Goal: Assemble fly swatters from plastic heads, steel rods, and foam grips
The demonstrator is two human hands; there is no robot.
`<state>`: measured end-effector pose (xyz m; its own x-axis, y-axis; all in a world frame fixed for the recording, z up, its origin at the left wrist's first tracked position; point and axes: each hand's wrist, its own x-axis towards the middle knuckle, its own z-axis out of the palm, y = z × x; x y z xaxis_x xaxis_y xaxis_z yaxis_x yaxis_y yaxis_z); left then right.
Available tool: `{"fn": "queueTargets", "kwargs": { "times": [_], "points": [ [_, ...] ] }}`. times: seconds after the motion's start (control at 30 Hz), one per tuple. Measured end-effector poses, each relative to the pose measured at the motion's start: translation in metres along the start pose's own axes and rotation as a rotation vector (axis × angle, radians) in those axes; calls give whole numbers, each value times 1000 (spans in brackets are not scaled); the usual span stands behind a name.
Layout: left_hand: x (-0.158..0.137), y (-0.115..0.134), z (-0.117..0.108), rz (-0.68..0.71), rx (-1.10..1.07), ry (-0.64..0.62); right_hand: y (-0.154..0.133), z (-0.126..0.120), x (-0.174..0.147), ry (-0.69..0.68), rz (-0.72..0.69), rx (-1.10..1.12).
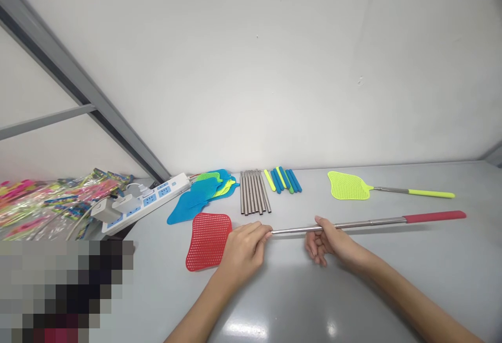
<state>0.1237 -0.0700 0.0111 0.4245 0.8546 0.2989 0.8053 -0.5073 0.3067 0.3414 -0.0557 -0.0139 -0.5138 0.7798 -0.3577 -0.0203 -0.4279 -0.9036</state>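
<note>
A red fly swatter (209,241) with a long metal telescopic rod and a red grip extends left to right across the table. My left hand (246,243) is closed around its neck, where the mesh head meets the rod, hiding the joint. Farther along the rod, my right hand (327,241) has one digit laid over the metal and its other fingers curled loosely below. The red grip (435,217) sticks out to the right, beyond both hands. Behind it lies a yellow-green fly swatter (350,186) with a shorter rod.
Metal rods (253,192) lie in a row near the wall, beside several blue and yellow grips (283,180). Blue swatter heads (194,199) are piled to their left. A power strip (148,202) with plugs and plastic-wrapped packages (50,202) occupy the left side.
</note>
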Motion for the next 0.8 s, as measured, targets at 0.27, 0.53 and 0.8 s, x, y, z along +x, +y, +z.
{"fn": "queueTargets", "kwargs": {
  "times": [0.27,0.53,0.8],
  "points": [
    [0,4,5,-50,-78,-44,0,-2,-1,-41,-22,12],
    [-3,9,10,-76,-77,-51,-7,5,-4,-28,-27,14],
    [-6,11,10,-51,-49,-15,-3,11,-3,-61,-22,47]
  ]
}}
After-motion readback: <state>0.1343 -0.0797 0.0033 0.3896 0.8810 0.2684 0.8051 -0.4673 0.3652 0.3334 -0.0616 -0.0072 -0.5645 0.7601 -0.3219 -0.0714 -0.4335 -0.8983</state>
